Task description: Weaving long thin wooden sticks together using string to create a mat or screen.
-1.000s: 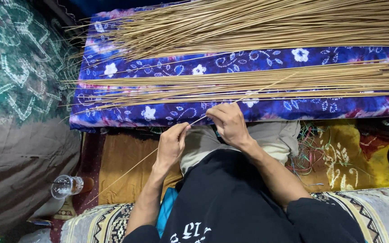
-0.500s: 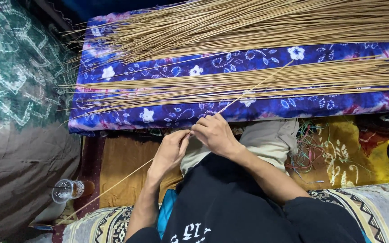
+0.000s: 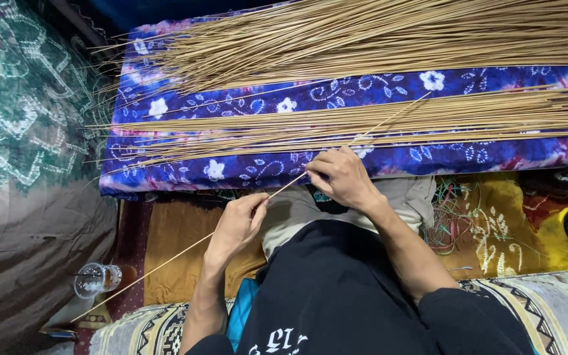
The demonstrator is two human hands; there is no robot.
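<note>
**One thin stick pinched between two hands over the blue cloth**

The fingers of the left hand [image 3: 236, 222] are closed together on a single long thin stick [image 3: 185, 248], pinched near the fingertips. The right hand [image 3: 342, 176] is curled on the same stick a little farther up, fingers bunched tight on it just at the near edge of the cloth. The stick is held slanted: its lower end is seen down by the plastic cup [image 3: 97, 279], and its upper end runs up past the right hand and across the nearer bundle.

Beyond the knuckles, a blue flowered cloth [image 3: 264, 167] is spread crosswise, and on it a flat bundle of sticks [image 3: 428, 119] is laid lengthwise, just above the right hand. Farther back, a much thicker heap of sticks [image 3: 376, 33] is piled on the same cloth, its tips fanned out toward the left.

Below the hands, a black shirt [image 3: 350, 296] and grey-clad knees are seen, with a yellow patterned mat [image 3: 494, 230] under them. A tangle of coloured threads [image 3: 451, 220] lies on the mat, just right of the right forearm. A green patterned fabric [image 3: 21, 112] is draped at far left, well apart from both hands.
</note>
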